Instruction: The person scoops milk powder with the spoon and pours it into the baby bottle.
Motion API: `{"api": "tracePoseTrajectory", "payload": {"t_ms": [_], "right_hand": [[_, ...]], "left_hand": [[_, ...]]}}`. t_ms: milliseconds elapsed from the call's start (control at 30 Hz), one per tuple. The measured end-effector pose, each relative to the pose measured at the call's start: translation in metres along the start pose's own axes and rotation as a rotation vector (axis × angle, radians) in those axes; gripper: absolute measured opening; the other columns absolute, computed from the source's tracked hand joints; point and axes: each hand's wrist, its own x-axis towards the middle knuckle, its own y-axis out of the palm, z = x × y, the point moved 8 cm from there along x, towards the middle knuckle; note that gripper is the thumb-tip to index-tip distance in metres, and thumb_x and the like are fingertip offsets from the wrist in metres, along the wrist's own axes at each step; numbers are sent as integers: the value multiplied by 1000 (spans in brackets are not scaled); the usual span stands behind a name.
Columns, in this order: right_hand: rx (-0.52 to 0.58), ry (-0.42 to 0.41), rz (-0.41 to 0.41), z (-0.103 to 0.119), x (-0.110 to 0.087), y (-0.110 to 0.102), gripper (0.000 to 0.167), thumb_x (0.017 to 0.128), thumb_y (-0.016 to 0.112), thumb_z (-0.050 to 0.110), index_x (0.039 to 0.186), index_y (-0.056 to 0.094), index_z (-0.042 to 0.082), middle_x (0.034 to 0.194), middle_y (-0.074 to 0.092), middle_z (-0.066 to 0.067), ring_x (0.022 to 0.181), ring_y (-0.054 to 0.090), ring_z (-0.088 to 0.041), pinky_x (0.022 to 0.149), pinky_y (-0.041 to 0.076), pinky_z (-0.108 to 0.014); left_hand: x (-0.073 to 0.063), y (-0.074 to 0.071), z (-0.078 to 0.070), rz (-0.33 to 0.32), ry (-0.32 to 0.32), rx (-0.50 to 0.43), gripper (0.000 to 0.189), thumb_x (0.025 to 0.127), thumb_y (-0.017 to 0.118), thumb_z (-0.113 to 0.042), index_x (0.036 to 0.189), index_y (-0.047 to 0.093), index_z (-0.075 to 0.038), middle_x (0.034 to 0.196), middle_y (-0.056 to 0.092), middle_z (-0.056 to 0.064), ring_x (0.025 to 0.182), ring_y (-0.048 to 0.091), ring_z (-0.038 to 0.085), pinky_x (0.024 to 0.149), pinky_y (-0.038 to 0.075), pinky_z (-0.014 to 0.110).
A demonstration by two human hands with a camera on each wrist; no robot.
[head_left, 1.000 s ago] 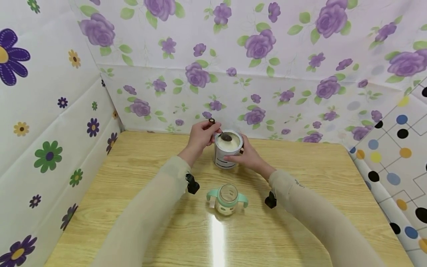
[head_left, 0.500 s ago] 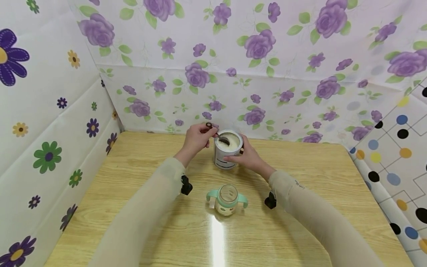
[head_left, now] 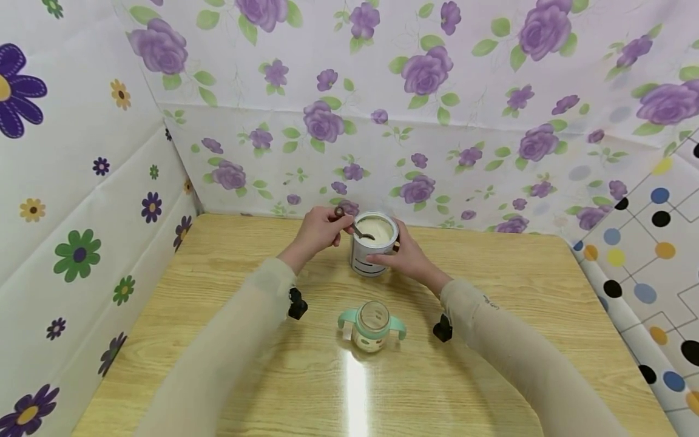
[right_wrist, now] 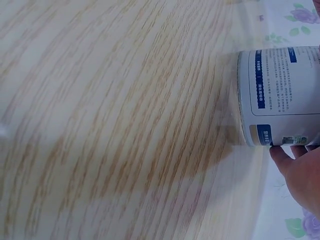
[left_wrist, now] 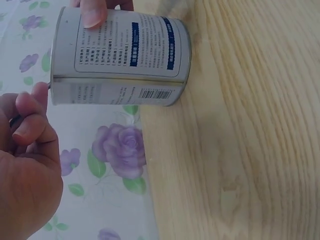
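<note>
Head cam high, fwd-dn; wrist cams (head_left: 297,303) (head_left: 443,328) close, same can (left_wrist: 120,60)

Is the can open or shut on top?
Open: the can is uncovered on top, pale contents show inside, and the spoon in the left hand reaches into it.

I see a wood-grain table (head_left: 431,394) with a glare streak (head_left: 357,394), purple-rose sheet (head_left: 382,145) behind, daisy-print sheet (head_left: 98,206) left, polka-dot sheet (head_left: 644,267) right.

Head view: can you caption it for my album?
Left hand pinches a spoon at the mouth of a can the right hand grips.
</note>
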Motion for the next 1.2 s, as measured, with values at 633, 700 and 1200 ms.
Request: {"api": "tracePoseTrajectory", "payload": {"t_ms": [633, 700, 1200], "right_hand": [[16, 8, -2, 0, -3, 1, 108, 88, 92, 26, 168, 20, 21, 159, 43, -10, 151, 40, -31, 124, 35, -58], [24, 13, 0, 0, -3, 0, 107, 89, 92, 26, 169, 20, 22, 160, 42, -10, 152, 39, -31, 124, 34, -58], [28, -11, -6, 0, -4, 1, 107, 87, 93, 26, 168, 22, 22, 160, 43, -8, 150, 41, -32, 123, 36, -59]], "left_hand": [[-3, 12, 15, -31, -271, -430, 28, 108, 66, -19, 114, 75, 6, 75, 75, 0, 49, 49, 4, 45, 33, 16], [-3, 12, 16, -44, -290, -473, 30, 108, 66, -19, 121, 73, 7, 74, 74, -1, 49, 49, 4, 45, 33, 16], [-2, 12, 19, -158, -351, -690, 34, 108, 65, -18, 129, 69, 8, 76, 75, -4, 53, 50, 2, 45, 34, 13]]}}
